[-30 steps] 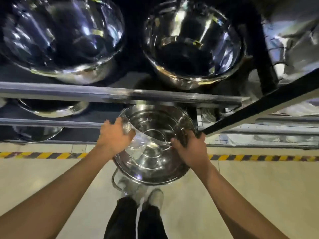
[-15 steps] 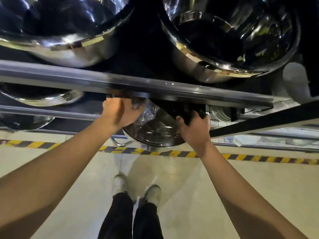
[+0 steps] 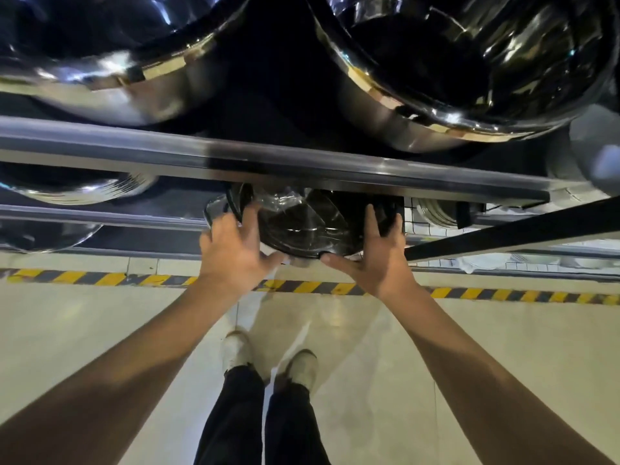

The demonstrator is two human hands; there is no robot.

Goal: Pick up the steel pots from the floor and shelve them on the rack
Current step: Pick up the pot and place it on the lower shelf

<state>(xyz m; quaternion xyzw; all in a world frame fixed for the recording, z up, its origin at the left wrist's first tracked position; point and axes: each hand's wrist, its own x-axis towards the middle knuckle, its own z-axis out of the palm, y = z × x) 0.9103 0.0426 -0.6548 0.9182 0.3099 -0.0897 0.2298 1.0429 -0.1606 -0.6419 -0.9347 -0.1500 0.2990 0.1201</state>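
A steel pot (image 3: 302,226) with crinkled clear plastic inside sits on a lower shelf of the rack, half hidden under the rack's front rail (image 3: 302,162). Its side handle (image 3: 214,213) sticks out to the left. My left hand (image 3: 235,253) lies flat against the pot's near left side, fingers spread. My right hand (image 3: 372,256) lies against the near right side, also with fingers spread. Both thumbs point inward under the pot's near rim. Neither hand curls around the pot.
Two large steel pots (image 3: 100,62) (image 3: 469,62) fill the shelf above the rail. More pots (image 3: 77,189) sit on lower shelves to the left. A black bar (image 3: 503,229) slants off to the right. Yellow-black tape (image 3: 100,278) marks the floor in front of my shoes (image 3: 235,347).
The pot went from in front of the rack into the lower shelf under the rail. My hands went from gripping its rim to lying flat with fingers spread.
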